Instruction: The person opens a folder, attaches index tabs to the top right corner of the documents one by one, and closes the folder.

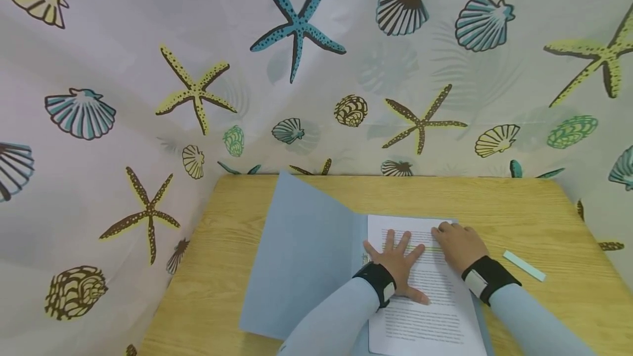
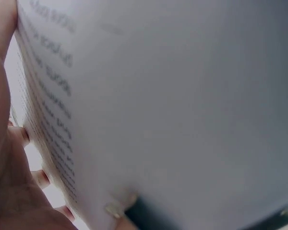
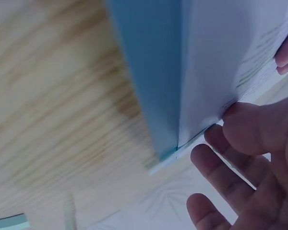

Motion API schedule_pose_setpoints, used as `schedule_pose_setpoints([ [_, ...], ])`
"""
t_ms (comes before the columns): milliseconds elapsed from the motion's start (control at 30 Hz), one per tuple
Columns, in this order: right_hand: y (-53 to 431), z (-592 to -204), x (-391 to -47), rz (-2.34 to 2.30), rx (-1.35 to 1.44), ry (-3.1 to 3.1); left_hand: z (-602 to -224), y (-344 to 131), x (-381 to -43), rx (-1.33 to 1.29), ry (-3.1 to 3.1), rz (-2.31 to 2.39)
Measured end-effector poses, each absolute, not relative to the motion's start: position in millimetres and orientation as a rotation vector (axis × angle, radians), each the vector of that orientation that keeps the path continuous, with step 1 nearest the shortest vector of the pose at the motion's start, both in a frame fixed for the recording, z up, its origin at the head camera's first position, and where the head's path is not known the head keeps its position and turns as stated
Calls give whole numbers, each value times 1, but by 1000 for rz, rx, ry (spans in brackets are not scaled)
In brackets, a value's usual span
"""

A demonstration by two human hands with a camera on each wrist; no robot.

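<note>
A light blue folder (image 1: 306, 257) lies opened on the table, its cover spread to the left. Printed sheets of paper (image 1: 420, 317) rest on its right side, one text line marked yellow-green. My left hand (image 1: 395, 268) presses on the top sheet with fingers spread wide, near the metal fastener (image 1: 366, 259) at the folder's spine, which it partly hides. At the sheets' upper right corner is my right hand (image 1: 460, 246). Its thumb (image 3: 245, 127) and forefinger pinch the paper edge in the right wrist view, while the other fingers curve loosely beyond it.
A pale flat strip (image 1: 524, 265) lies on the wooden table (image 1: 568, 224) right of the folder. Behind and to both sides hangs a white curtain (image 1: 336, 142) printed with shells and starfish.
</note>
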State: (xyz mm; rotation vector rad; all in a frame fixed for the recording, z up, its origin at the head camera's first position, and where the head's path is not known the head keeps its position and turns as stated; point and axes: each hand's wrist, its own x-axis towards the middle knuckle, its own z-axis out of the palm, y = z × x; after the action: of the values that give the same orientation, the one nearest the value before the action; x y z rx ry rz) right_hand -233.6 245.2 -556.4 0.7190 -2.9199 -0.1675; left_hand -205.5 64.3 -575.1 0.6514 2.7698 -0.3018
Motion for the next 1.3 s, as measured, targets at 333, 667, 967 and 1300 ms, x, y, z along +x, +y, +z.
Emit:
schedule_pose_setpoints([
  [333, 247, -559, -240, -37, 700, -2980, -561, 62, -199, 658, 2768, -317],
  [667, 247, -561, -244, -49, 674, -2955, -558, 60, -199, 679, 2749, -335],
  [967, 248, -558, -244, 41, 726, -2996, -563, 60, -203, 668, 2766, -329],
  [1300, 255, -553, -241, 102, 776, -3055, -579, 60, -208, 676, 2769, -303],
])
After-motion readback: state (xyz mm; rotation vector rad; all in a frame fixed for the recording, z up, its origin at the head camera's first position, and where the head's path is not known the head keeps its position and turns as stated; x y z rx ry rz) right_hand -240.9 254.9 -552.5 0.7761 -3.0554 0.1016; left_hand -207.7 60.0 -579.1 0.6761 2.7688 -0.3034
